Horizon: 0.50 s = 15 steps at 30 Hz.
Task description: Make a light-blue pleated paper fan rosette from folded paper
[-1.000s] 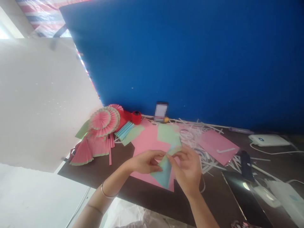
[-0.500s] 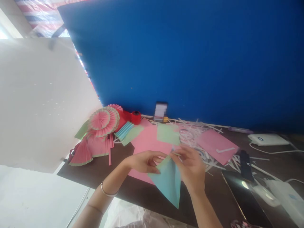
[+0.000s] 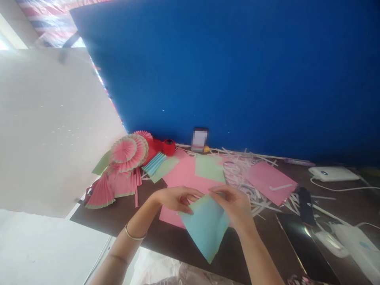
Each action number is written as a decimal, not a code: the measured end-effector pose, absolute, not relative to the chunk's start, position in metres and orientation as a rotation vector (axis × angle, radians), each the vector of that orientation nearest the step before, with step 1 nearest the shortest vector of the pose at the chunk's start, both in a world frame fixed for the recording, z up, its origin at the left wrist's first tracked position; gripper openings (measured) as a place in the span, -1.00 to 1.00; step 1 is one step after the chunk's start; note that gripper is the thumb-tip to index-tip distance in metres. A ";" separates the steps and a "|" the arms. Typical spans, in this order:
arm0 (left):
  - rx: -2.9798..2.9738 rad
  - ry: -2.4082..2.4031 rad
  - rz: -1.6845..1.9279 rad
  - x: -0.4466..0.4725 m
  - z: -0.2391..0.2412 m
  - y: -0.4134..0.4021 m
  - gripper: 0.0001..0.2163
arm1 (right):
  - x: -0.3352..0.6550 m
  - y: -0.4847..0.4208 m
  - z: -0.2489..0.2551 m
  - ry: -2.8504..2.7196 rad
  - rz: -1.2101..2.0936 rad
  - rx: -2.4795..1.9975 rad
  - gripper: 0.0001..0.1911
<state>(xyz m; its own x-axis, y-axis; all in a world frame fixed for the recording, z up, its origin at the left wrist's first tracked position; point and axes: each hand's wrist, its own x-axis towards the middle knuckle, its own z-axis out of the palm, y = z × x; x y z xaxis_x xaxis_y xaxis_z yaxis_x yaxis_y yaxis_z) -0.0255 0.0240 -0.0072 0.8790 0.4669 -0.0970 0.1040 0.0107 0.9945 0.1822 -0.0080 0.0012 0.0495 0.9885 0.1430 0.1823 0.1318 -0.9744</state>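
Note:
A light blue sheet of paper (image 3: 204,225) with a thin green edge hangs between my hands, one corner pointing down toward me. My left hand (image 3: 176,200) pinches its upper left edge between thumb and fingers. At the top right edge, my right hand (image 3: 233,204) grips the paper, its fingertips pressed together. Underneath lies a large pink sheet (image 3: 181,174) on the dark table. Beyond my hands a pale green sheet (image 3: 209,166) rests on the pink one. A pleated blue paper strip (image 3: 154,163) lies to the left of it.
Pink and green pleated paper rosettes (image 3: 124,150) pile up at the left, beside a red tape dispenser (image 3: 169,146). White paper strips (image 3: 234,158) and scissors (image 3: 247,192) lie to the right, near a pink card (image 3: 270,182). A black tablet (image 3: 303,245) and white mouse (image 3: 331,243) sit at right.
The blue paper has spread flatter and turned to face me, its lower corner shifting left. Both hands have moved slightly left, still holding its top edge.

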 end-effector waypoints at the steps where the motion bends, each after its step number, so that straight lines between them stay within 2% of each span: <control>1: 1.568 0.481 0.300 -0.026 -0.007 0.026 -0.41 | 0.181 -0.007 0.001 -1.338 0.961 -1.280 -0.84; 8: 1.624 0.510 0.297 -0.029 -0.013 0.032 -0.40 | 0.177 -0.003 -0.005 -1.116 1.075 -1.376 -0.55; 15: 1.624 0.571 0.347 -0.032 -0.015 0.038 -0.50 | 0.181 0.003 -0.008 -1.026 1.101 -1.372 -0.67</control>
<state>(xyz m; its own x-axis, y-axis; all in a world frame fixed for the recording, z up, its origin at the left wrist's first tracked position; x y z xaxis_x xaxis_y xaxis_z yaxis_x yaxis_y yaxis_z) -0.0319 0.0384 -0.0148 0.8288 0.5500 -0.1031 0.1617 -0.0589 0.9851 0.1810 0.0030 -0.0085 0.2088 0.9749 -0.0776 0.0087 -0.0812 -0.9967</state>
